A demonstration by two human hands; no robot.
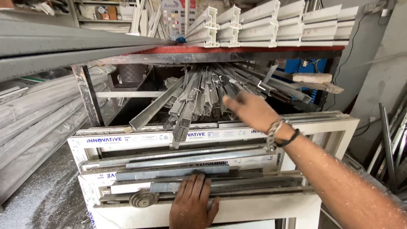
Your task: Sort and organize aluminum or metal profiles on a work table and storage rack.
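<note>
Head view, right hand: fingers spread apart, reaching among the metal channel strips on the rack shelf, gripping none.
Head view, left hand: flat and unclenched, pressing the white window frames stacked below.
Strip axis: long, ends pointing toward the camera.
Technique: best drawn straight out along its length, stack steadied.

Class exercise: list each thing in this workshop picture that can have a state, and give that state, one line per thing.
Left hand: flat, palm down on the stacked white frames.
Right hand: open, reaching to the metal channels, holding nothing.
Metal channels: loose bundle, ends jutting from the rack shelf.
White profiles: stacked neatly on top of the rack.
Stacked white frames: lying flat, grey strips on them.
Floor: dusted with white shavings.
</note>
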